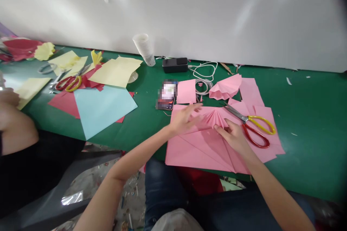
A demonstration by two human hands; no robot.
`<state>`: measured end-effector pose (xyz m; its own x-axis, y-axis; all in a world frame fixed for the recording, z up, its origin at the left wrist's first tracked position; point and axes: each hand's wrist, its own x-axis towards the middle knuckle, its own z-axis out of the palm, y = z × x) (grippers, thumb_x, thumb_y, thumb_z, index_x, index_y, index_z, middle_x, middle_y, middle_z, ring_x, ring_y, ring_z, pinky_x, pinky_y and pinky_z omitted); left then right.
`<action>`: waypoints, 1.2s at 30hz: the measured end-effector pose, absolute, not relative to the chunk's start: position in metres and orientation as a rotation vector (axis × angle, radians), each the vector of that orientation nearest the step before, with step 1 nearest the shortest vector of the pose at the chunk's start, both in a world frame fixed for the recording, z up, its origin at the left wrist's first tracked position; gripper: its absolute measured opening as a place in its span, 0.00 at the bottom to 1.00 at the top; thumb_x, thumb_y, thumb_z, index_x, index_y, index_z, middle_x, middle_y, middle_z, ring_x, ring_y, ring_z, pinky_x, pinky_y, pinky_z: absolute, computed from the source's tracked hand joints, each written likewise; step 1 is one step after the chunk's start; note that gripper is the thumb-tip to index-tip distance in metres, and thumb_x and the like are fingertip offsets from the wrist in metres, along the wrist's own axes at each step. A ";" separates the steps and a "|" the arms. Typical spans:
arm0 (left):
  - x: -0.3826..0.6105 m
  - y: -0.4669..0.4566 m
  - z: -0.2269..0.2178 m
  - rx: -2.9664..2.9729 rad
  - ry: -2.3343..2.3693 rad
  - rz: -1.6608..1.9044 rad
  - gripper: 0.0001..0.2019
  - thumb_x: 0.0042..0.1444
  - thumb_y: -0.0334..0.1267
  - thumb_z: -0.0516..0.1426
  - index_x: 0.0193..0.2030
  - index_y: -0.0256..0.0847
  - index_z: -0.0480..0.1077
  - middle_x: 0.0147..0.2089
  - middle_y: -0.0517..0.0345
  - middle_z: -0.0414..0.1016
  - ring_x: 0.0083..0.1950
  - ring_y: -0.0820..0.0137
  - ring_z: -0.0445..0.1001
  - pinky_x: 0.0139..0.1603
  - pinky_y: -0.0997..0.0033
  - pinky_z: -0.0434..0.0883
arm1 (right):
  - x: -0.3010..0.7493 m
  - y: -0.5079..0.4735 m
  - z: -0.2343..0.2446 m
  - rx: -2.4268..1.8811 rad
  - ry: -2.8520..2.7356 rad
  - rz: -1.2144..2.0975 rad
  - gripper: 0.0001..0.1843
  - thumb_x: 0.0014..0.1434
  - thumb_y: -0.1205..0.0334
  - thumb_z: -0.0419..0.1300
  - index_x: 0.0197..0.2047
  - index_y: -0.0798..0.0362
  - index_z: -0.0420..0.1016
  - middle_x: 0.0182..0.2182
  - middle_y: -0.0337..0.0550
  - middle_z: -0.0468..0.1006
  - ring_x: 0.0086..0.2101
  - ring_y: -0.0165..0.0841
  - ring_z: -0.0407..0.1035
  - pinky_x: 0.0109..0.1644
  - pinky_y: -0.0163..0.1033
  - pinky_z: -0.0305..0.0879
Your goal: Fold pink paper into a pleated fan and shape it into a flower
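Note:
A large pink paper sheet [200, 148] lies on the green table [311, 122] in front of me, creased into fan-like pleats that meet at a folded point [214, 117]. My left hand [184, 117] lies flat on the sheet's upper left part, fingers spread and a little blurred. My right hand [234, 135] presses the pleated part with its fingertips, pinching the folds at their narrow end. Scissors with one red and one yellow handle [251, 126] lie on pink paper just right of my right hand.
A folded pink fan [226, 86], pink square [186, 91], phone [166, 95], white cable [204, 74], black box [175, 65] and stacked cups [143, 48] sit behind. Left: light blue sheet [103, 106], yellow sheets [116, 70], red paper, second scissors [69, 82]. Another person's arm [13, 122] is far left.

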<state>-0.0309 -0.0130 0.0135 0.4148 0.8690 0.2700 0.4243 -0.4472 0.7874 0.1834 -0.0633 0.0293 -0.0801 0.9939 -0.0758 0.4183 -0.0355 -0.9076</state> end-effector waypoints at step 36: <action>-0.151 -0.008 -0.009 2.362 2.095 0.854 0.24 0.61 0.47 0.48 0.61 0.38 0.63 0.58 0.40 0.61 0.58 0.54 0.59 0.58 0.53 0.58 | 0.185 -0.065 0.027 -1.520 -1.643 1.154 0.15 0.56 0.49 0.58 0.30 0.53 0.65 0.21 0.34 0.61 0.21 0.27 0.55 0.23 0.34 0.51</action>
<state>-0.1511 -0.0076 -0.0086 0.0469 0.8879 0.4577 0.9550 -0.1743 0.2402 0.1850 -0.0651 0.0275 -0.1522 0.9810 -0.1202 0.4460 -0.0404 -0.8941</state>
